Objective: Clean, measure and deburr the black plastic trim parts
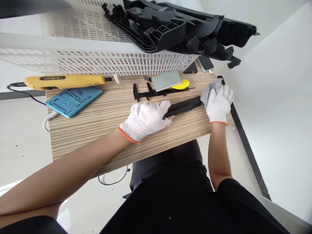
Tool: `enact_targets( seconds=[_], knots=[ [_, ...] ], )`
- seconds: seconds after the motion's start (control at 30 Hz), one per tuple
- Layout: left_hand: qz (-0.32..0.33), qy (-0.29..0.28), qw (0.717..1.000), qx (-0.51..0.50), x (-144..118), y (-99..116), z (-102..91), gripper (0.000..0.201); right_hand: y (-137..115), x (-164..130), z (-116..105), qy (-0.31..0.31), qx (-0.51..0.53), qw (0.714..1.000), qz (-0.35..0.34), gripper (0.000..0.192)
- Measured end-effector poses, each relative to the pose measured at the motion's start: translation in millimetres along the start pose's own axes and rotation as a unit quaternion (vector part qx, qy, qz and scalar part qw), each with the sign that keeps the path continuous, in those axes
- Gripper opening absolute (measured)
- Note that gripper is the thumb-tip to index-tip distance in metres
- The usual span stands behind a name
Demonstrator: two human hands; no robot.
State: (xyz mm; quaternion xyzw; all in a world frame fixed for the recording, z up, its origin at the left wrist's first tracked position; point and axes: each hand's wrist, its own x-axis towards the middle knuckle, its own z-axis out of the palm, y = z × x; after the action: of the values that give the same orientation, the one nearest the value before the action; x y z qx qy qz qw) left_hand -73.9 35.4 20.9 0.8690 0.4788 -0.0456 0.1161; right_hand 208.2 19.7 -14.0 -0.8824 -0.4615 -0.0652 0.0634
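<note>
My left hand (151,118), in a white knit glove with an orange cuff, is closed round the near end of a long black plastic part (185,106) just over the striped wooden table. A bare fingertip pokes out of the glove beneath it. At the part's far end, my right hand (218,103), gloved the same way, presses a crumpled grey cloth (210,91) against it. Some of the right fingers are spread over the cloth. Behind the part lie a black caliper (156,93), a grey-green block (166,80) and a yellow-handled tool (182,84).
Large black plastic mouldings (170,29) stick out over a white slatted basket (117,61) at the back. A yellow power tool (70,81) with a cord lies beside a blue box-like device (74,100). Phones (205,63) rest at the back right, near the wall.
</note>
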Motion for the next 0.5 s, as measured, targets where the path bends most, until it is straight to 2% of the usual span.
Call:
enact_targets(
  seconds=[0.17, 0.3, 0.4, 0.5],
  knots=[
    [0.006, 0.012, 1.0, 0.006, -1.5, 1.5, 1.3, 0.05, -65.4, -75.3, -11.9, 0.008, 0.052, 0.99, -0.13, 0.071],
    [0.002, 0.024, 1.0, 0.01, -3.0, 3.8, 1.3, 0.041, -85.0, -115.7, -18.2, 0.006, 0.058, 0.976, -0.21, 0.07],
    [0.013, 0.024, 1.0, -0.002, -3.6, 4.0, -0.3, 0.045, -77.7, -113.4, -19.6, 0.003, 0.057, 0.973, -0.222, 0.068],
    [0.013, 0.016, 1.0, -0.003, -3.9, 3.4, -2.2, 0.05, -51.3, -80.8, -14.8, 0.015, 0.046, 0.983, -0.179, 0.069]
  ],
)
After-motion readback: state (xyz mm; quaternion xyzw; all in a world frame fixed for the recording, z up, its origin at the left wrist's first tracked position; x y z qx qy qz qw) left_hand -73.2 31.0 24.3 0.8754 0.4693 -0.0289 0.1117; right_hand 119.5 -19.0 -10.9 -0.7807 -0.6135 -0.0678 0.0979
